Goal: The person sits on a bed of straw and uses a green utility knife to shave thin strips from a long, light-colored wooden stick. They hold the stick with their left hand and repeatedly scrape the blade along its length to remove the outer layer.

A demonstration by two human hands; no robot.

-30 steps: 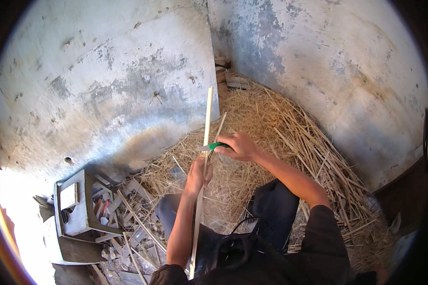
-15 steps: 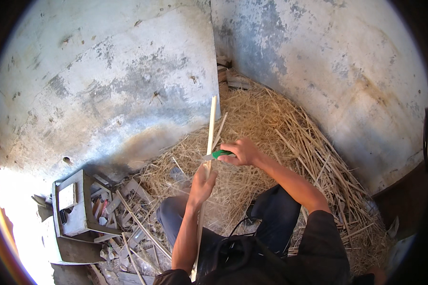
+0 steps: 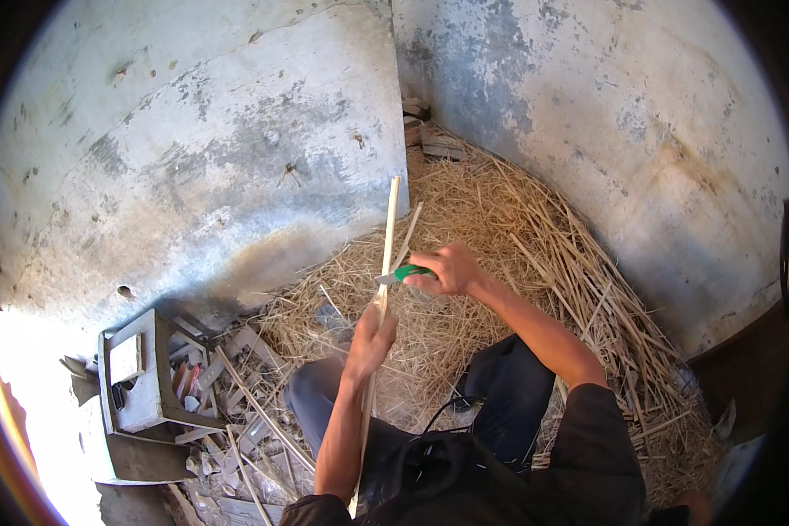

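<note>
My left hand (image 3: 373,342) is closed around a long, pale wooden strip (image 3: 391,223), which stands lengthwise in front of me and runs back along my left forearm. In my right hand (image 3: 448,270) is a green-handled knife (image 3: 409,273). Its blade lies across the strip, a little beyond my left fingers. Just there the strip's surface looks roughened, with small slivers raised. Behind it, a thinner pale stick (image 3: 409,230) slants up to the right.
Dry shavings (image 3: 473,202) cover the floor, with a heap of thin sticks (image 3: 600,307) along the right wall. At left sits a worn wooden box-like frame (image 3: 153,373) among scraps and offcuts. Peeling walls (image 3: 263,131) meet at the far corner.
The knife and my right hand have shifted slightly away from me along the strip, up from close by my left fingers. My left hand keeps its hold.
</note>
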